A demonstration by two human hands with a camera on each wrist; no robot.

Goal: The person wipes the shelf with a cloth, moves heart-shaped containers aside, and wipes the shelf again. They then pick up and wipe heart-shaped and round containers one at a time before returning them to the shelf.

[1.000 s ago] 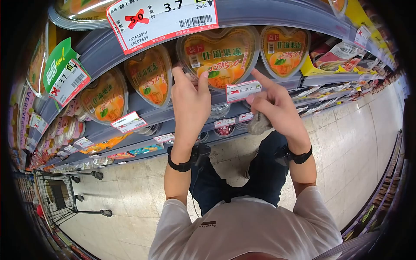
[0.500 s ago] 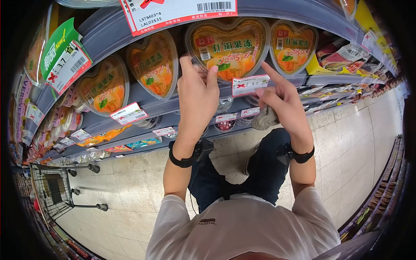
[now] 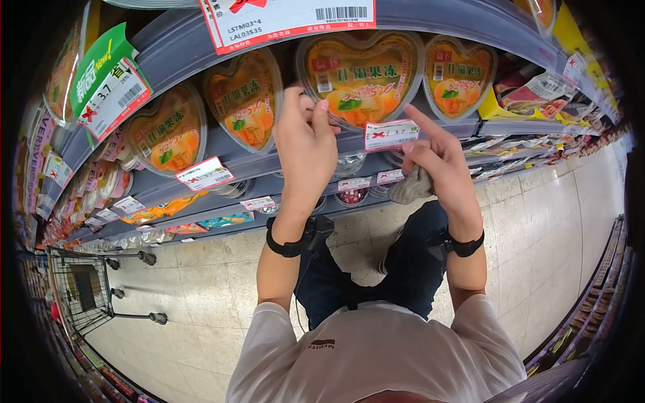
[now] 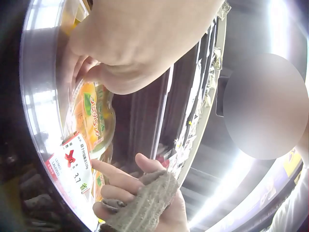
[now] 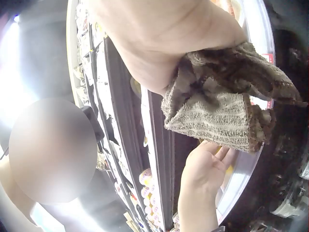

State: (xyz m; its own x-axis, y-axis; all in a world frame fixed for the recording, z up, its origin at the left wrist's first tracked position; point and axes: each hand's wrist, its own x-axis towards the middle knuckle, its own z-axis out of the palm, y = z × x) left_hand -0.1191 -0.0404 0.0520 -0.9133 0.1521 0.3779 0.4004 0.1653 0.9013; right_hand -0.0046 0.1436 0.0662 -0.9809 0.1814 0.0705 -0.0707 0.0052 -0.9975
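In the head view, a large heart-shaped fruit jelly cup point(image 3: 366, 74) with an orange printed lid stands on the shelf, tilted to face me. My left hand point(image 3: 308, 144) grips its lower left edge, thumb at the front of the lid and fingers bent along the side. My right hand point(image 3: 443, 164) holds a crumpled grey-brown cloth point(image 3: 411, 187) in its curled fingers. Its index finger is stretched out toward the cup's lower right rim, beside a price tag point(image 3: 392, 134). The right wrist view shows the ribbed cloth point(image 5: 212, 116) hanging from the palm.
More heart-shaped jelly cups flank this one, two on the left point(image 3: 245, 97) and one on the right point(image 3: 460, 77). A shelf with a large price sign point(image 3: 289, 23) overhangs the row. Lower shelves hold packets. A wire shopping cart point(image 3: 80, 295) stands at the left on the tiled floor.
The large cup and both hands appear slightly farther right in the head view, mostly along with the whole scene. The grip on the cup and on the cloth looks the same.
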